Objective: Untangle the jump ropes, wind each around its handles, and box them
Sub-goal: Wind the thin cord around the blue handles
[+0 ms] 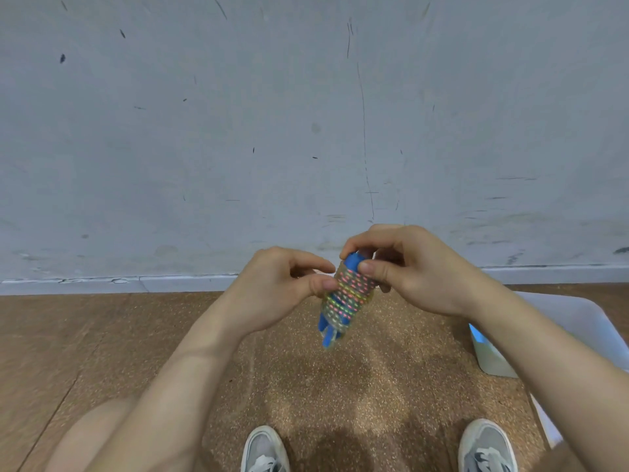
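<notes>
A jump rope (347, 296) with blue handles is held in the air in front of me, its clear, multicoloured cord wound in tight coils around both handles. My left hand (282, 291) pinches the coils on the left side with thumb and curled fingers. My right hand (412, 267) grips the top end of the blue handles, thumb pressed on the upper coils. The handles' lower ends stick out below the coils. A white plastic box (558, 321) sits on the floor at the right, partly hidden by my right forearm.
I stand over a brown cork-like floor (340, 386) facing a scuffed pale wall (306, 131) with a white skirting strip. My two grey shoes (265, 451) show at the bottom edge. Something pale blue-green lies inside the box (490, 356).
</notes>
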